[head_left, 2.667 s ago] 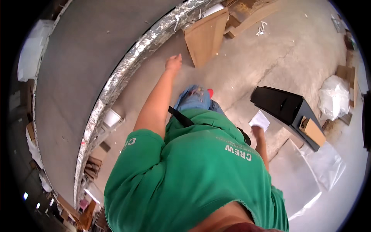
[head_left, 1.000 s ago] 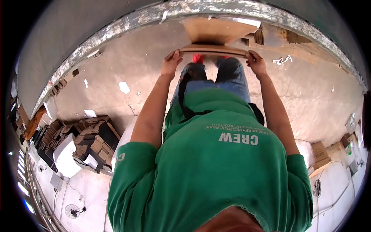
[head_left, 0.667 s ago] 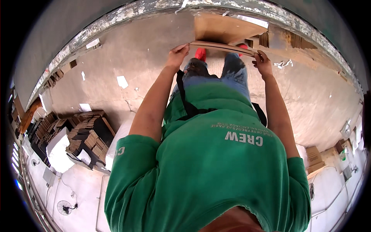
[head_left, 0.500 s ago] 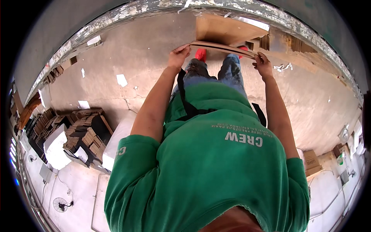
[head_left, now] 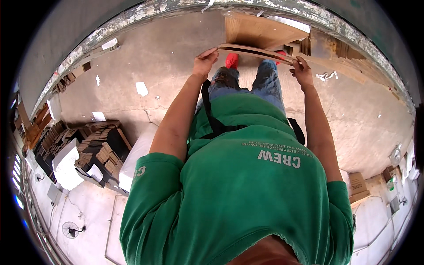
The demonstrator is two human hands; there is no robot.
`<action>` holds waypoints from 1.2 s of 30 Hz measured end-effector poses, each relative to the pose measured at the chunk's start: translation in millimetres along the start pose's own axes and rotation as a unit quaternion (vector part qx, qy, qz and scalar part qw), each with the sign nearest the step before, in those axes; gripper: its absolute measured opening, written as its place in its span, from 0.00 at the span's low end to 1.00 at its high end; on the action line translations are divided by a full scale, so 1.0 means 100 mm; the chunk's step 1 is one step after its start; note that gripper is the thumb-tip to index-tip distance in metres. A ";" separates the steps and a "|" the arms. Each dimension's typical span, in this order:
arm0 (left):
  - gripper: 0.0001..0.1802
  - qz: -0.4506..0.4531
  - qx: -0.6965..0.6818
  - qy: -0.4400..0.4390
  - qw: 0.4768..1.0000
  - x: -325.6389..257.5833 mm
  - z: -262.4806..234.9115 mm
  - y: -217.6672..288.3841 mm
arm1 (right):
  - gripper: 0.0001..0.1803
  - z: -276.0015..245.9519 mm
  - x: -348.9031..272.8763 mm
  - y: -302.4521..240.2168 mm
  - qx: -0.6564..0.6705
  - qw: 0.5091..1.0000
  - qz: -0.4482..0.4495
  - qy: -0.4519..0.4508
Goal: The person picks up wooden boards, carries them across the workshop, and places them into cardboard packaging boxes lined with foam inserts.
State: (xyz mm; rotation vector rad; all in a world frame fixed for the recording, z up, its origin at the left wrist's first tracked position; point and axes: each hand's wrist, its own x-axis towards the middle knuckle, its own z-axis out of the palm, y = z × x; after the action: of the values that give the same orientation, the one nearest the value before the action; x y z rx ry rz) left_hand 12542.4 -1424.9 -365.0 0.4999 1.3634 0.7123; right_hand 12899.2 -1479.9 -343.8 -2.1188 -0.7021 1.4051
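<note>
Your left hand [head_left: 204,62] and right hand [head_left: 303,70] each grip an end of a flat cardboard sheet [head_left: 256,51], held level above your red shoes [head_left: 231,60]. You look mid-carry; next, keep both ends even as you lower it toward the stack [head_left: 260,28].

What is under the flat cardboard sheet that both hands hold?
Under the cardboard sheet show red shoes, jeans legs and concrete floor. The sheet covers part of the right shoe.

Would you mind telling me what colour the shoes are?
Red shoes, best seen in the head view, below the cardboard sheet.
</note>
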 end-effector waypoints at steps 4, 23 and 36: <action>0.12 -0.004 0.003 0.001 1.000 0.01 0.02 0.03 | 0.22 0.00 0.02 0.02 0.003 1.000 0.003 0.002; 0.12 -0.019 0.033 0.035 0.999 0.11 0.07 0.14 | 0.23 0.01 0.03 0.01 0.014 1.000 0.007 0.002; 0.12 -0.028 0.021 0.060 0.998 0.14 0.08 0.11 | 0.22 0.00 -0.01 0.03 0.013 1.000 0.004 0.000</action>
State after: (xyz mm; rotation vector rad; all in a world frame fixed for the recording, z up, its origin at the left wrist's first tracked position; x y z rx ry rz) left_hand 12549.2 -1406.4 -365.5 0.4572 1.5007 0.6783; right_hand 12899.2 -1482.7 -345.2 -2.1046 -0.6733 1.4096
